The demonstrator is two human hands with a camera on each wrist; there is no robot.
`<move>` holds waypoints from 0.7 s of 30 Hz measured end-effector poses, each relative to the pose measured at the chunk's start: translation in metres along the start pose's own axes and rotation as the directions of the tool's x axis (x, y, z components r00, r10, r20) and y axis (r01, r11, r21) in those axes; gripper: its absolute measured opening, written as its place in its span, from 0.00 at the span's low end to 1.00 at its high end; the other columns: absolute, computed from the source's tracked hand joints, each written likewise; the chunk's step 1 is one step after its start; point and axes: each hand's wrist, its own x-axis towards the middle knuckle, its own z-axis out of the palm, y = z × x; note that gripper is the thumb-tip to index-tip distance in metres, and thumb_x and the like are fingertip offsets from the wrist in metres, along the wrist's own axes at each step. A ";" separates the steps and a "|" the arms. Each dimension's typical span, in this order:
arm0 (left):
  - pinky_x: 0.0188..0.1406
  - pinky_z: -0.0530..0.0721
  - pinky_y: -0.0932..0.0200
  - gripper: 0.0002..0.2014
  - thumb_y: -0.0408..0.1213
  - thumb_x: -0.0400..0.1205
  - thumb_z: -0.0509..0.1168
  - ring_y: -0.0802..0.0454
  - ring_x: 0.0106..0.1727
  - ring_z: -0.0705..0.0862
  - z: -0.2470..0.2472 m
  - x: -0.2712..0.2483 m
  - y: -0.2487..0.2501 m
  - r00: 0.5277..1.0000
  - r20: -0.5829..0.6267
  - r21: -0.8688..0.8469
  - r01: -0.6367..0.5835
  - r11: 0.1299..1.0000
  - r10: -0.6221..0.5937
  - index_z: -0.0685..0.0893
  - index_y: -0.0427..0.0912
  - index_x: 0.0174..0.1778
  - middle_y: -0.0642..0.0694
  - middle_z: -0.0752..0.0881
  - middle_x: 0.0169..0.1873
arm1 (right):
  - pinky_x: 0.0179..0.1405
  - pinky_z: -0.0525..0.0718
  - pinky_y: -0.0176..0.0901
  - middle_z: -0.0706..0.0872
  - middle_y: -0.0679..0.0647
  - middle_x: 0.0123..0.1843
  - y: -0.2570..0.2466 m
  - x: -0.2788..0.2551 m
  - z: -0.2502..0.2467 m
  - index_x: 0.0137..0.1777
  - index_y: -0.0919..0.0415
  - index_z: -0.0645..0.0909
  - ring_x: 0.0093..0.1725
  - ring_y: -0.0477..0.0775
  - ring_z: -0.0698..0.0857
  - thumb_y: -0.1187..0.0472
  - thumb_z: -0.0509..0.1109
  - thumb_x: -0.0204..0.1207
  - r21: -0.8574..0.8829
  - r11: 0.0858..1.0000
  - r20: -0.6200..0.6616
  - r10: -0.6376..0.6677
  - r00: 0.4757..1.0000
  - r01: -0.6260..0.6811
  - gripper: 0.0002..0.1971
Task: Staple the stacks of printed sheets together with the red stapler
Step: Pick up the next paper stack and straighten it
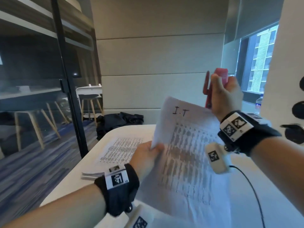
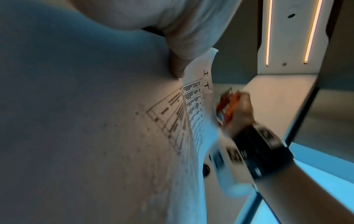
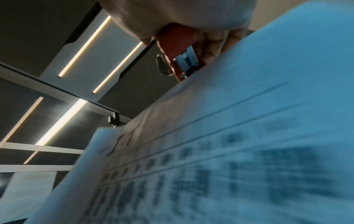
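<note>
The left hand point(image 1: 144, 155) pinches the raised stack of printed sheets point(image 1: 185, 155) by its left edge; the right hand point(image 1: 225, 96) grips the red stapler point(image 1: 213, 84) upright just beyond the stack's far right corner, long axis vertical, nearest that corner

A white counter point(image 1: 115, 134) with a round corner is carrying the papers. A stack of printed sheets point(image 1: 120, 151) is lying flat on it, near the far left edge. More sheet edges point(image 1: 92, 175) are sticking out at the left side. A thin black cable point(image 1: 251, 186) is lying across the right part.
</note>
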 end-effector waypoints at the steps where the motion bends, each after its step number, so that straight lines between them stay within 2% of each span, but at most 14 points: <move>1: 0.39 0.82 0.57 0.14 0.42 0.84 0.62 0.47 0.35 0.85 -0.011 0.008 0.003 0.999 -0.048 0.035 0.006 0.999 -0.004 0.84 0.39 0.37 0.42 0.87 0.33 | 0.48 0.87 0.62 0.85 0.49 0.40 0.006 0.001 -0.005 0.47 0.53 0.75 0.44 0.58 0.88 0.40 0.64 0.71 -0.048 0.998 0.002 0.038 0.999 -0.037 0.17; 3: 0.48 0.86 0.54 0.11 0.43 0.83 0.63 0.45 0.39 0.87 -0.036 0.031 0.007 0.989 -0.142 0.056 0.050 0.997 -0.042 0.84 0.44 0.38 0.45 0.89 0.35 | 0.51 0.87 0.62 0.85 0.53 0.45 0.024 0.001 -0.017 0.52 0.54 0.73 0.46 0.60 0.87 0.46 0.68 0.70 -0.138 0.981 0.038 0.141 0.989 -0.134 0.17; 4: 0.53 0.86 0.48 0.09 0.43 0.82 0.64 0.43 0.43 0.88 -0.051 0.044 0.009 0.983 -0.174 0.039 0.068 0.997 -0.061 0.86 0.44 0.41 0.44 0.90 0.39 | 0.50 0.87 0.60 0.86 0.56 0.48 0.029 -0.003 -0.021 0.53 0.56 0.73 0.45 0.60 0.86 0.48 0.69 0.69 -0.184 0.968 0.074 0.186 0.980 -0.170 0.17; 5: 0.57 0.85 0.44 0.08 0.41 0.81 0.65 0.41 0.47 0.88 -0.065 0.057 0.009 0.976 -0.206 0.013 0.078 0.997 -0.073 0.87 0.41 0.46 0.41 0.91 0.44 | 0.45 0.87 0.55 0.87 0.58 0.46 0.036 -0.008 -0.026 0.53 0.60 0.75 0.41 0.59 0.86 0.50 0.70 0.69 -0.243 0.951 0.132 0.230 0.964 -0.193 0.17; 6: 0.58 0.84 0.45 0.08 0.39 0.81 0.67 0.41 0.48 0.88 -0.079 0.069 0.011 0.967 -0.238 -0.006 0.087 0.996 -0.086 0.86 0.38 0.49 0.39 0.90 0.49 | 0.37 0.87 0.48 0.88 0.59 0.39 0.043 -0.013 -0.029 0.51 0.65 0.77 0.35 0.57 0.85 0.54 0.70 0.71 -0.300 0.933 0.198 0.262 0.944 -0.196 0.16; 7: 0.56 0.84 0.51 0.08 0.37 0.81 0.67 0.42 0.48 0.87 -0.092 0.080 0.013 0.959 -0.270 0.001 0.094 0.996 -0.090 0.85 0.37 0.51 0.39 0.89 0.52 | 0.29 0.84 0.41 0.86 0.56 0.30 0.047 -0.021 -0.032 0.49 0.70 0.78 0.28 0.54 0.83 0.58 0.69 0.74 -0.343 0.919 0.272 0.295 0.916 -0.194 0.13; 8: 0.50 0.83 0.56 0.10 0.36 0.80 0.68 0.45 0.46 0.85 -0.106 0.090 0.014 0.950 -0.296 0.044 0.113 0.993 -0.095 0.84 0.36 0.55 0.40 0.87 0.54 | 0.25 0.81 0.38 0.84 0.54 0.25 0.052 -0.029 -0.035 0.47 0.72 0.78 0.24 0.52 0.82 0.62 0.69 0.75 -0.405 0.896 0.345 0.331 0.878 -0.179 0.11; 9: 0.46 0.81 0.59 0.13 0.36 0.80 0.68 0.46 0.46 0.83 -0.118 0.100 0.016 0.942 -0.321 0.099 0.139 0.985 -0.101 0.83 0.36 0.58 0.42 0.85 0.54 | 0.26 0.81 0.39 0.84 0.55 0.25 0.059 -0.036 -0.037 0.45 0.72 0.80 0.25 0.53 0.82 0.62 0.69 0.75 -0.482 0.865 0.405 0.362 0.839 -0.140 0.10; 10: 0.47 0.79 0.59 0.17 0.37 0.80 0.69 0.46 0.49 0.82 -0.131 0.109 0.016 0.930 -0.351 0.138 0.165 0.977 -0.108 0.81 0.33 0.62 0.41 0.84 0.56 | 0.29 0.81 0.42 0.85 0.57 0.28 0.067 -0.043 -0.038 0.44 0.69 0.81 0.27 0.55 0.83 0.60 0.70 0.75 -0.562 0.822 0.456 0.401 0.794 -0.092 0.10; 13: 0.60 0.76 0.52 0.25 0.37 0.80 0.69 0.39 0.66 0.78 -0.162 0.132 0.007 0.888 -0.429 0.185 0.267 0.946 -0.167 0.75 0.31 0.71 0.37 0.79 0.68 | 0.32 0.81 0.43 0.88 0.54 0.34 0.089 -0.064 -0.039 0.41 0.58 0.81 0.33 0.54 0.87 0.51 0.71 0.76 -0.714 0.694 0.582 0.520 0.625 0.088 0.10; 14: 0.60 0.75 0.52 0.25 0.36 0.80 0.68 0.38 0.67 0.77 -0.170 0.137 0.002 0.878 -0.444 0.207 0.294 0.933 -0.178 0.74 0.31 0.72 0.36 0.78 0.69 | 0.33 0.82 0.42 0.88 0.52 0.35 0.094 -0.071 -0.039 0.41 0.56 0.82 0.33 0.52 0.87 0.50 0.70 0.76 -0.728 0.666 0.620 0.542 0.567 0.159 0.10; 16: 0.55 0.75 0.54 0.23 0.34 0.80 0.68 0.40 0.61 0.79 -0.180 0.147 -0.010 0.874 -0.446 0.271 0.339 0.901 -0.194 0.75 0.29 0.70 0.34 0.79 0.67 | 0.32 0.81 0.36 0.88 0.51 0.34 0.101 -0.084 -0.038 0.39 0.54 0.82 0.32 0.47 0.87 0.48 0.69 0.78 -0.731 0.625 0.668 0.578 0.469 0.272 0.11; 18: 0.52 0.75 0.56 0.22 0.33 0.81 0.67 0.41 0.56 0.78 -0.185 0.156 -0.024 0.875 -0.432 0.340 0.384 0.858 -0.220 0.76 0.27 0.69 0.34 0.80 0.66 | 0.30 0.79 0.33 0.88 0.49 0.35 0.102 -0.095 -0.036 0.39 0.53 0.82 0.31 0.43 0.85 0.48 0.66 0.79 -0.724 0.609 0.688 0.608 0.395 0.324 0.12; 21: 0.50 0.75 0.55 0.19 0.34 0.82 0.66 0.39 0.63 0.79 -0.184 0.165 -0.048 0.882 -0.385 0.464 0.440 0.769 -0.273 0.78 0.31 0.67 0.36 0.81 0.65 | 0.35 0.80 0.34 0.87 0.48 0.40 0.102 -0.106 -0.031 0.44 0.53 0.82 0.35 0.42 0.84 0.48 0.64 0.79 -0.714 0.586 0.698 0.631 0.337 0.383 0.11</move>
